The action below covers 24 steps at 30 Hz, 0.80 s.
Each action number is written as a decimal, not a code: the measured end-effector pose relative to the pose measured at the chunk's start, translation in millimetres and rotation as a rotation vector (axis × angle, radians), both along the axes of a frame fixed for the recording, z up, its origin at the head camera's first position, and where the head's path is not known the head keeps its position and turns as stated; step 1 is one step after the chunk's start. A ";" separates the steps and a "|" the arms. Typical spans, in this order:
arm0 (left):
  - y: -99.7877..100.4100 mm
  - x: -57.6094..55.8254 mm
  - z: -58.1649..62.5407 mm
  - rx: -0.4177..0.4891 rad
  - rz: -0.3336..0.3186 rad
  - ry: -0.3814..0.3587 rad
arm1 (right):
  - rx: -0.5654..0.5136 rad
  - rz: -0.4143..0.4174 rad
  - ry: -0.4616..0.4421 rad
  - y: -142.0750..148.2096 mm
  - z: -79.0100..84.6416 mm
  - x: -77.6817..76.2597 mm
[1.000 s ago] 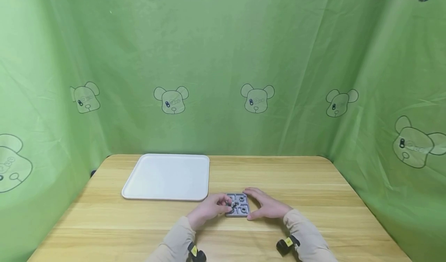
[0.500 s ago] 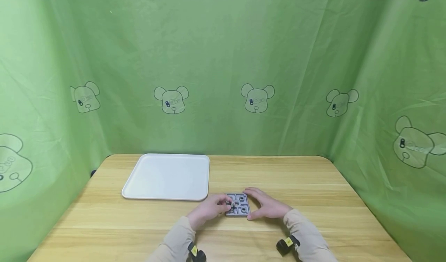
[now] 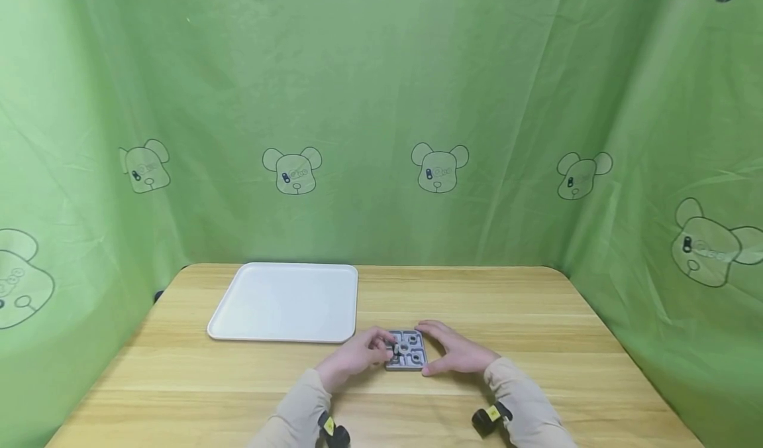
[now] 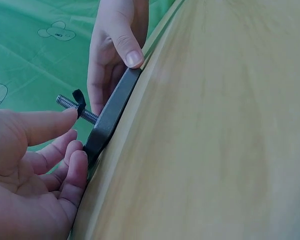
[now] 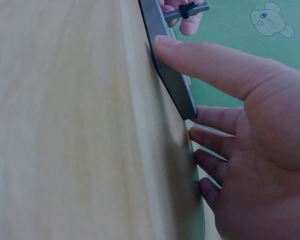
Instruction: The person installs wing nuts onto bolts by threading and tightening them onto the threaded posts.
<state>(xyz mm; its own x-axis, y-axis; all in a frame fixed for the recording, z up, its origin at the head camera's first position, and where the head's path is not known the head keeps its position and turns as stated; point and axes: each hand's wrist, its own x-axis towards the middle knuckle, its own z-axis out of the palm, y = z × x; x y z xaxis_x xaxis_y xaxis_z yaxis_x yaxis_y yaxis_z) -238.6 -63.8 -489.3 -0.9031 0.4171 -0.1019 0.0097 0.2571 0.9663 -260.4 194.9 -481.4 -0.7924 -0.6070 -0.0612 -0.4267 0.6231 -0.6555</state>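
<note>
A square grey plate (image 3: 416, 348) with raised ribs and round holes lies flat on the wooden table. From its left part a threaded bolt (image 4: 90, 117) stands upright, with a black wing nut (image 4: 79, 98) partway along it. My left hand (image 3: 356, 353) is beside the bolt; its straight thumb touches the wing nut's lower side, and the other fingers are loosely bent near the plate's edge. My right hand (image 3: 457, 353) grips the plate's right side, thumb on the near edge and forefinger at the far corner.
A white tray (image 3: 286, 302) rests on the wooden table (image 3: 524, 315) at the back left. Green curtains (image 3: 369, 229) with bear prints surround the table. Black wrist cameras sit on both sleeves.
My left hand has drawn slightly left, its thumb and forefinger parting from the wing nut. The right hand and the plate have stayed in place.
</note>
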 end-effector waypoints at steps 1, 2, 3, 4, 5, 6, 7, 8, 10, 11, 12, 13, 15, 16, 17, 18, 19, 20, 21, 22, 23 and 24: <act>-0.4 -0.3 -0.2 0.003 0.001 -0.002 | 0.000 -0.001 -0.003 0.0 -0.2 0.0; -0.8 -0.6 -0.2 0.008 0.002 -0.004 | 0.001 -0.001 -0.003 0.2 -0.5 -0.1; -1.1 -1.0 -0.2 0.009 0.004 -0.006 | 0.001 -0.002 -0.005 0.4 -1.0 -0.3; -1.2 -1.4 -0.8 0.010 0.005 -0.003 | 0.002 -0.004 -0.005 0.5 -1.7 -0.6; -1.3 -1.8 -1.2 0.010 0.006 0.000 | 0.002 -0.005 -0.006 0.7 -2.3 -0.9; -1.3 -2.1 -1.6 0.009 0.007 0.005 | 0.002 -0.005 -0.007 0.7 -2.9 -1.1; -1.2 -2.1 -1.6 0.006 0.007 0.012 | 0.002 -0.005 -0.006 0.8 -3.2 -1.2; -1.1 -2.1 -1.7 0.004 0.004 0.018 | 0.001 -0.005 -0.006 0.9 -3.6 -1.4; -0.7 -1.7 -1.5 -0.005 -0.003 0.035 | 0.001 -0.005 -0.008 0.7 -3.9 -1.4; -0.6 -1.5 -1.0 -0.008 -0.005 0.043 | 0.002 -0.002 -0.007 0.6 -3.5 -1.3; -0.4 -1.2 -0.6 -0.013 -0.007 0.048 | 0.002 -0.001 -0.006 0.5 -2.9 -1.1; -0.2 -0.9 0.0 -0.015 -0.009 0.053 | 0.002 -0.001 -0.005 0.3 -2.4 -0.9; 0.1 -0.6 0.6 -0.017 -0.012 0.058 | 0.000 -0.001 -0.004 0.0 -1.1 -0.3; 0.3 -0.6 0.9 -0.018 -0.013 0.058 | 0.001 -0.002 -0.003 -0.2 -0.4 0.1; 0.4 -0.7 0.7 -0.016 -0.014 0.056 | 0.000 -0.002 -0.003 -0.3 0.2 0.4; 0.5 -0.9 0.5 -0.014 -0.015 0.052 | 0.001 -0.004 -0.004 -0.5 0.5 0.6; 0.7 -1.3 0.1 -0.011 -0.017 0.052 | 0.002 -0.004 -0.003 -0.6 0.8 0.9; 0.8 -1.7 -0.6 -0.009 -0.017 0.049 | 0.004 -0.006 -0.004 -0.7 1.0 1.1; 0.9 -2.3 -1.3 -0.007 -0.018 0.048 | 0.005 -0.008 -0.005 -0.8 1.0 1.2; 1.1 -3.0 -2.2 -0.007 -0.019 0.045 | 0.009 -0.009 -0.006 -0.9 0.9 1.2; 1.2 -3.7 -3.1 -0.008 -0.017 0.045 | 0.009 -0.009 -0.006 -0.8 0.7 1.0; 1.4 -4.5 -3.9 -0.010 -0.017 0.045 | 0.009 -0.010 -0.006 -0.7 0.5 0.8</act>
<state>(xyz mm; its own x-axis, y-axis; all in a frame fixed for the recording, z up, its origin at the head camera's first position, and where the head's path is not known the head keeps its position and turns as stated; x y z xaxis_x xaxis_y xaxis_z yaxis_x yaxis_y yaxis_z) -243.0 -62.4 -493.2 -0.8998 0.4313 -0.0657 0.0572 0.2658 0.9623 -259.6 194.2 -480.9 -0.7978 -0.5986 -0.0718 -0.4166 0.6334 -0.6521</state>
